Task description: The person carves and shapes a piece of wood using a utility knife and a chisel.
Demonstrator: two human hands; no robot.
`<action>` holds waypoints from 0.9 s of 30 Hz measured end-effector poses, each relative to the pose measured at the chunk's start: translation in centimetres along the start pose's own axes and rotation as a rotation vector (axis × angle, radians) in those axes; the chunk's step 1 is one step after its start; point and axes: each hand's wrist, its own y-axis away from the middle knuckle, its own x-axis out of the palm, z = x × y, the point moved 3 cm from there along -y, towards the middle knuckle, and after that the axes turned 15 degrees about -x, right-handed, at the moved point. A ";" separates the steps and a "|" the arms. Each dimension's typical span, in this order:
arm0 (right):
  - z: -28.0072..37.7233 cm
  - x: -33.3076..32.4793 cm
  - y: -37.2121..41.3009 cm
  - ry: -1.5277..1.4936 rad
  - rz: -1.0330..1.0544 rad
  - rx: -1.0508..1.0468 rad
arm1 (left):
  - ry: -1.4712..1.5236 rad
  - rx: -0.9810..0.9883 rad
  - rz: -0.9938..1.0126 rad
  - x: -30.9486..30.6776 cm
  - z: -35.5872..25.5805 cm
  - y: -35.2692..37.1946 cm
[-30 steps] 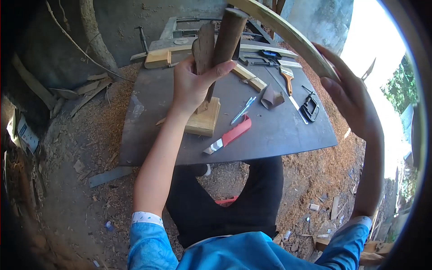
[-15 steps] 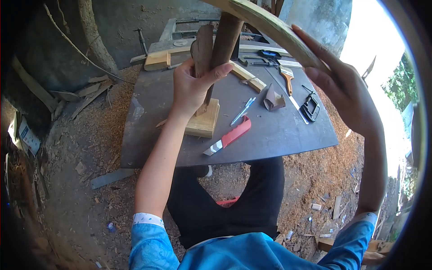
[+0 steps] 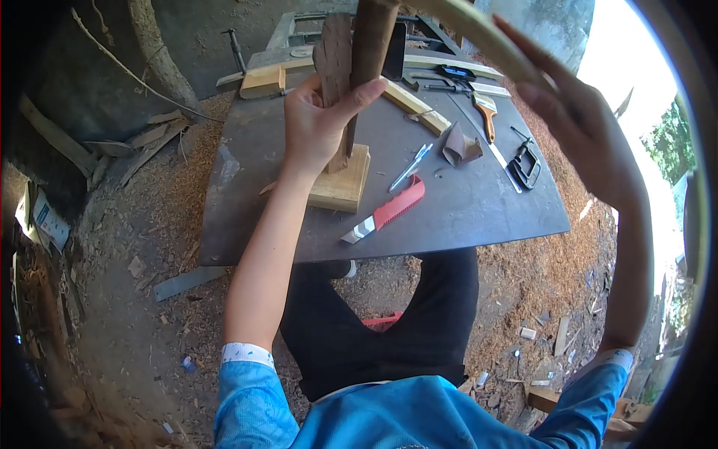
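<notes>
My left hand (image 3: pixel 318 123) is wrapped around an upright brown wooden post (image 3: pixel 372 49), thumb across its front. A flat, rough-edged brown piece (image 3: pixel 333 56) stands up beside the post in the same hand. Below, the post meets a pale wooden block (image 3: pixel 340 183) on the table. At the top, a curved pale wooden piece (image 3: pixel 486 36) arches to the right, its upper part cut off by the frame. My right hand (image 3: pixel 576 120), slightly blurred, closes around the right end of this curve, fingers above and thumb underneath.
On the dark table (image 3: pixel 277 217) lie a red utility knife (image 3: pixel 393 209), a pen (image 3: pixel 410 166), folded brown paper (image 3: pixel 461 146), a paintbrush (image 3: pixel 485 112), a metal ruler (image 3: pixel 505 167) and a black clamp (image 3: pixel 525 166). Wood strips (image 3: pixel 419 108) lie toward the back. Shavings cover the ground.
My right hand has shifted up a little on the curved wood. The whole view has tilted slightly, so the table sits higher. My left hand keeps its hold on the post.
</notes>
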 end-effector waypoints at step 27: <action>1.5 3.0 1.1 -0.007 0.000 -0.026 | -0.027 -0.023 0.032 -1.0 1.5 -0.4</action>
